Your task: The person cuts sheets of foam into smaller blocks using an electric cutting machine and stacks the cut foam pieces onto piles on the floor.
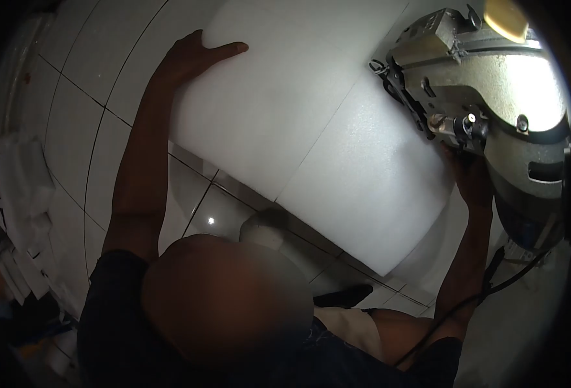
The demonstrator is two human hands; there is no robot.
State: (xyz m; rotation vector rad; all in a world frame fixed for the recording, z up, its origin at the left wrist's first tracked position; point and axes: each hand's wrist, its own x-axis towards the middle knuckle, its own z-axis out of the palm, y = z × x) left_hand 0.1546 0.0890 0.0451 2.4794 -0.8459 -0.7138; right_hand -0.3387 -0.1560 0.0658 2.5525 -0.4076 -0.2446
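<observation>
A large white foam-like sheet (253, 110) with a thin straight line across it stretches before me, its near edge raised over the tiled floor. At its far left edge is my left hand (198, 57), the thumb lying on top and the other fingers out of sight at the edge, apparently under it; it looks closed on the sheet. My right hand (472, 178) reaches to the sheet's right side, beneath a metal machine (453, 97). The machine's body hides those fingers, so their hold cannot be told.
A bright lit patch shows on the machine's housing, and a yellowish rounded part (506, 21) sits above it. A dark cable (457, 315) runs past my right arm. Glossy floor tiles (104, 39) lie at left, with a heap of white pieces (23, 187) along the far left side.
</observation>
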